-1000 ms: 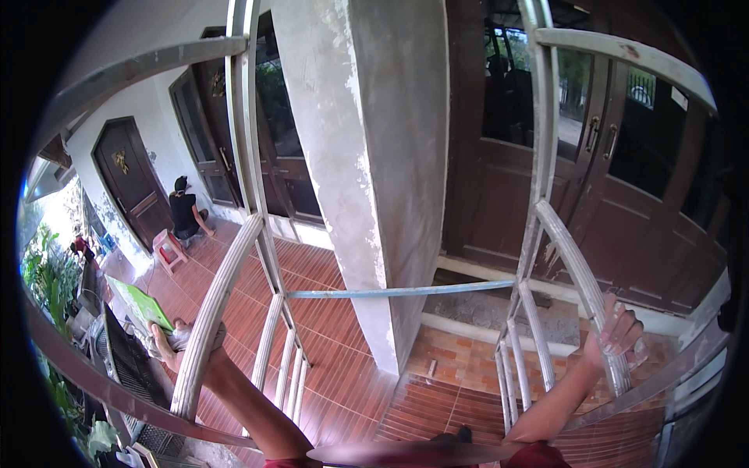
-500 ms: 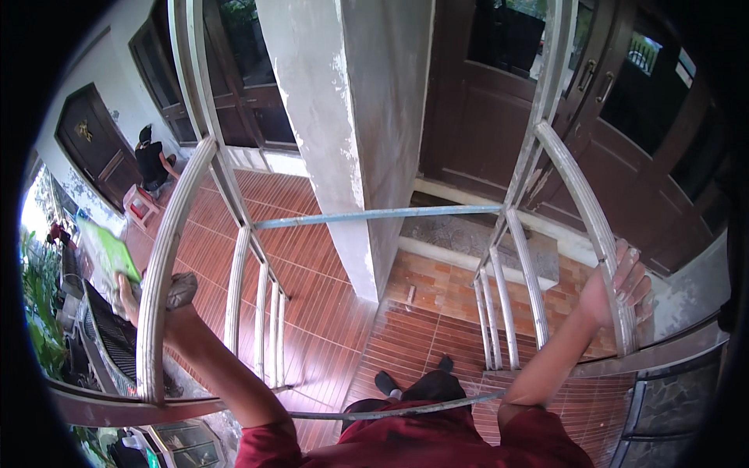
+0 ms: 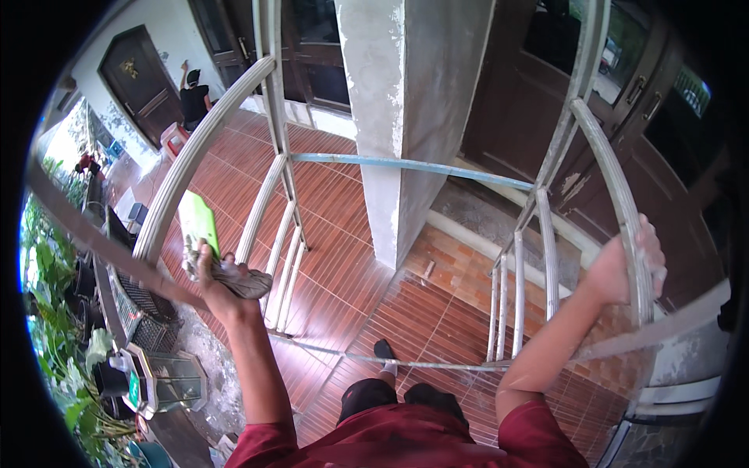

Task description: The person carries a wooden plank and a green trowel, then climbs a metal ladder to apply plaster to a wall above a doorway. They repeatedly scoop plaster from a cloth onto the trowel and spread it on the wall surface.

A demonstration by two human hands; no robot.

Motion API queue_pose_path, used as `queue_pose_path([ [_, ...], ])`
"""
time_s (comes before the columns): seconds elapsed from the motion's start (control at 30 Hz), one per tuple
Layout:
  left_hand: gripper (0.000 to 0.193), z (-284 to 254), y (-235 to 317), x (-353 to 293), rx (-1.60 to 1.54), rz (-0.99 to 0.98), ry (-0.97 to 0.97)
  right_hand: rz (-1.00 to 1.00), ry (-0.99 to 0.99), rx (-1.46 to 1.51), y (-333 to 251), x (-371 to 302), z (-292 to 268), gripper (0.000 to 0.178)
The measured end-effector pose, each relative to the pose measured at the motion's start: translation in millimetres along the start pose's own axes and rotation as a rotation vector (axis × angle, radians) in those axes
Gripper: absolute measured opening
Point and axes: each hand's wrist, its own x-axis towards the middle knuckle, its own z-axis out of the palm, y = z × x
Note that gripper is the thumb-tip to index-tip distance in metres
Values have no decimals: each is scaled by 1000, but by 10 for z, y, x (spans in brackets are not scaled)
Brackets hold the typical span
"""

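My left hand (image 3: 221, 298) is closed around a bright green flat board (image 3: 199, 221) smeared with grey on its lower part. A grey-brown flat piece (image 3: 243, 282) sticks out beside the fingers; its kind is unclear. This hand is next to the left side of a metal scaffold frame (image 3: 269, 109). On the other side, my right hand (image 3: 612, 271) is wrapped around the curved grey scaffold bar (image 3: 633, 226), fingers over its outer side. A light blue crossbar (image 3: 413, 165) joins the two sides ahead of me.
A patchy grey pillar (image 3: 378, 156) stands beyond the crossbar, with brown doors (image 3: 515, 101) to its right. Red-brown tiles (image 3: 328, 257) cover the floor below. Far left, a person (image 3: 195, 100) in black is near a red stool (image 3: 173, 139). Plants (image 3: 58, 312) and a glass lantern (image 3: 168, 378) are at left.
My left hand has come inward and down with the green board, which has turned. My right hand still grips the bar. The view has shifted, and the far person now has an arm raised.
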Motion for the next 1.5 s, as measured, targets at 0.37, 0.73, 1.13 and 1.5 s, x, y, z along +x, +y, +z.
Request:
queue_pose_path([
  [0.37,30,-963,-366,-2677,18,-481,-617,1170,193,-240,-2465,-3139,199,35],
  [0.73,78,-1311,-890,-5073,227,-1189,-1273,1126,-17,-501,-4260,-3044,-623,35],
  [1.13,47,393,-1865,-6820,131,-1083,-1457,1082,406,-1072,-4360,-1951,-2318,39],
  [1.5,39,1483,-3039,-8147,87,-936,-1365,1089,485,-1049,-4800,-812,-3940,36],
])
